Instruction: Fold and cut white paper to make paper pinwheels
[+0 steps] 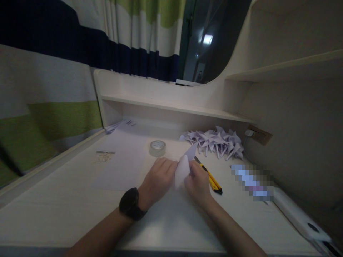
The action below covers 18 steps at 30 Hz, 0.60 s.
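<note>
Between my two hands, above the desk, is a piece of white paper (182,170) with curved, folded flaps. My left hand (160,176), with a black watch (132,204) on its wrist, is closed on the paper's left side. My right hand (198,182) pinches its right side; some fingertips are hidden behind the paper. A yellow and black utility knife (213,181) lies just right of my right hand. Beyond my left hand sits a roll of clear tape (157,148). Several white paper pinwheels (214,141) are heaped at the back right.
White paper sheets (120,153) lie at the left, with a small pile of thin pale sticks or bits (103,157) and a small metal piece (105,152). A blurred-out item (250,182) and a white elongated object (297,212) line the right side. A low shelf (171,106) runs along the back.
</note>
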Motion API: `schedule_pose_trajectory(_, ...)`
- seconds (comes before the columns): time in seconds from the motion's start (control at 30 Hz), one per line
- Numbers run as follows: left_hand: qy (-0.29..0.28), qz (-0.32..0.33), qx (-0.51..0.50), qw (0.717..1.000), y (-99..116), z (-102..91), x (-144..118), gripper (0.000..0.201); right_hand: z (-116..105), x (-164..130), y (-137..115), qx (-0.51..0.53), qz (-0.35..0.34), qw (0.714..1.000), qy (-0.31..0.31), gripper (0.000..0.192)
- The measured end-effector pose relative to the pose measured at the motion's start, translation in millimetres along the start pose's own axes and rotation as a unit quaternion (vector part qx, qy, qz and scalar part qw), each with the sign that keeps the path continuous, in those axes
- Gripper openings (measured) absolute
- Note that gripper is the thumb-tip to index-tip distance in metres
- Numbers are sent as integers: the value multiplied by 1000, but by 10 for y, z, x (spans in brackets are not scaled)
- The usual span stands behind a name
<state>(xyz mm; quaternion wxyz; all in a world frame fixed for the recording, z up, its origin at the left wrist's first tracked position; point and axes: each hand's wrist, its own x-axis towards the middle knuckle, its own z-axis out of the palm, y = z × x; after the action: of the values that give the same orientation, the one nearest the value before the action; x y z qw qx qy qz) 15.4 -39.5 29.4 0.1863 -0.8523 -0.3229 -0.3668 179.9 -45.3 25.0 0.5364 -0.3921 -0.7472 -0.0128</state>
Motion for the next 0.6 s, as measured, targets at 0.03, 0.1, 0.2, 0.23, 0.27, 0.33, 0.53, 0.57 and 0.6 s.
schedule_pose_trajectory(0.03,-3,-1,-1,1000,-1,3,-4,20,-1,0,-1,0,-3,1000,1,13)
schedule_pose_trajectory(0.1,-10,0,3,1000,-10,14,-12,19,-2,4,-6,12,20,1000,0,12)
schedule_pose_trajectory(0.2,-18,-1,17,1000,-29,30,-14,17,-1,25,-29,74,120,990,-18,10)
schedule_pose_trajectory(0.23,-19,-1,22,1000,-35,32,-12,16,-1,35,-38,103,158,982,-28,9)
schedule_pose_trajectory(0.27,-21,0,25,999,-39,33,-10,16,-1,44,-47,130,190,972,-39,8)
schedule_pose_trajectory(0.33,-27,2,25,999,-42,29,-6,15,-4,57,-58,159,217,962,-54,8)
schedule_pose_trajectory(0.53,-16,-11,-26,999,-38,8,-2,16,-29,48,-23,17,60,998,-27,10)
schedule_pose_trajectory(0.57,-15,-10,-26,999,-38,8,-3,15,-31,46,-16,11,44,999,-28,10)
schedule_pose_trajectory(0.6,-15,-6,-19,1000,-39,10,-6,15,-32,46,-12,14,44,998,-30,10)
